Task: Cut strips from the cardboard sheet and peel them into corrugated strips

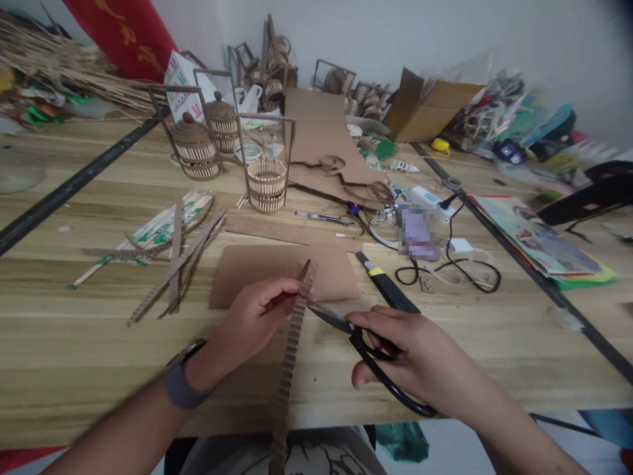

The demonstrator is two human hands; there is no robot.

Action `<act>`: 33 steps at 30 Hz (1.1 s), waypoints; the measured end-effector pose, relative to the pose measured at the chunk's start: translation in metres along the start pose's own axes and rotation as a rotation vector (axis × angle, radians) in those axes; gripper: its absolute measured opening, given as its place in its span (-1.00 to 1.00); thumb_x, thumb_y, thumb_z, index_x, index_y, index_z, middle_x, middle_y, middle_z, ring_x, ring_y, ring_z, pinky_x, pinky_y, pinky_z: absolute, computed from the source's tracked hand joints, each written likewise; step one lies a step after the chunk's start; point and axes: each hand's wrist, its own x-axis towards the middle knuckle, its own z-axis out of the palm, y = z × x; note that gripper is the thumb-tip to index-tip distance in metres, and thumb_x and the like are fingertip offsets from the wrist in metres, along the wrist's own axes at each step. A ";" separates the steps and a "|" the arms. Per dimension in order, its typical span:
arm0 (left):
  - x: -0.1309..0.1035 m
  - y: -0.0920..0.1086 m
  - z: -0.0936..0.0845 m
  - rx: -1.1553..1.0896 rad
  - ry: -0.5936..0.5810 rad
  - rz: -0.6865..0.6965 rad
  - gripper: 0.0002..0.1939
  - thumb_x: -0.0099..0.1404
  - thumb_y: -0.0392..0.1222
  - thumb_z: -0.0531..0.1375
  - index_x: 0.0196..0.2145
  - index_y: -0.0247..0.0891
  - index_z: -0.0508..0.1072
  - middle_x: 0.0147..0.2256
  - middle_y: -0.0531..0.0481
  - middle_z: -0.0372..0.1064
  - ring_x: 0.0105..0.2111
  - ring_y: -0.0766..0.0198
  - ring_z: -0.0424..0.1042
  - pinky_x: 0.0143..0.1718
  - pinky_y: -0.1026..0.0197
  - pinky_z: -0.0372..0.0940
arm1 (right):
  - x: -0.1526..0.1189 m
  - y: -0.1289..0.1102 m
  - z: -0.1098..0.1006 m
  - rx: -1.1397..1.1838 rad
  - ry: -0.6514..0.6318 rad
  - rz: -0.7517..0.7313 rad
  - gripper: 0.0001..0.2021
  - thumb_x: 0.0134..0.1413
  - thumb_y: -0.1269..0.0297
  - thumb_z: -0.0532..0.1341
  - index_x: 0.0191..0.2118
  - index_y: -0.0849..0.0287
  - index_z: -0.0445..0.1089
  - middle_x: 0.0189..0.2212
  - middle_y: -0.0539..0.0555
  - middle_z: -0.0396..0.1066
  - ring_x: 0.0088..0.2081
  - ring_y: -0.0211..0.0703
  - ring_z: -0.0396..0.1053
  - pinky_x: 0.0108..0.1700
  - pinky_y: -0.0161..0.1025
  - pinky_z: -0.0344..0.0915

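Observation:
Pinched in the fingers of my left hand (262, 307) is a long strip of corrugated cardboard (291, 349), which hangs down over the table's front edge toward my lap. My right hand (413, 353) grips black-handled scissors (378, 369), their blades pointing left. One blade (329, 316) reaches the strip's right side, just below my left fingers; the other blade tip shows beyond the strip. Under and behind my left fingers lies a brown cardboard sheet (237, 270). A black and yellow utility knife (390, 287) rests just beyond my right hand.
Left of the cardboard are loose corrugated strips (171, 277) and a pack of wooden sticks (168, 224). Small stick-and-cardboard buckets (267, 185) with tall handles stand behind. A pen (324, 217), a phone (418, 231) and a black cable (477, 285) lie farther back, before an open cardboard box (428, 109).

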 end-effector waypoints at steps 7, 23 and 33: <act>0.001 0.000 0.000 0.020 -0.004 -0.006 -0.82 0.36 -0.21 0.17 -0.18 -0.25 0.56 -0.19 -0.07 0.58 -0.20 0.18 0.54 -0.17 0.22 0.37 | 0.001 -0.002 -0.002 0.015 0.009 0.015 -0.70 0.09 -0.01 0.30 -0.21 0.12 0.49 -0.52 -0.01 0.42 -0.48 -0.24 0.30 -0.44 -0.37 0.21; 0.003 0.004 -0.003 0.055 0.012 0.093 -0.83 0.35 -0.19 0.19 -0.27 -0.23 0.61 -0.25 -0.06 0.60 -0.25 0.20 0.56 -0.21 0.24 0.42 | 0.004 0.003 -0.003 0.404 -0.158 0.085 -0.69 0.06 0.00 0.31 -0.24 0.16 0.48 -0.59 -0.10 0.36 -0.54 -0.33 0.18 -0.50 -0.39 0.08; 0.004 0.002 -0.005 0.098 0.009 0.115 -0.82 0.34 -0.18 0.19 -0.31 -0.22 0.60 -0.28 -0.05 0.60 -0.30 0.18 0.55 -0.26 0.22 0.41 | 0.008 0.011 0.002 0.555 -0.219 0.135 -0.59 -0.04 -0.07 0.35 -0.25 0.21 0.49 -0.64 -0.12 0.27 -0.57 -0.36 0.03 -0.54 -0.36 -0.05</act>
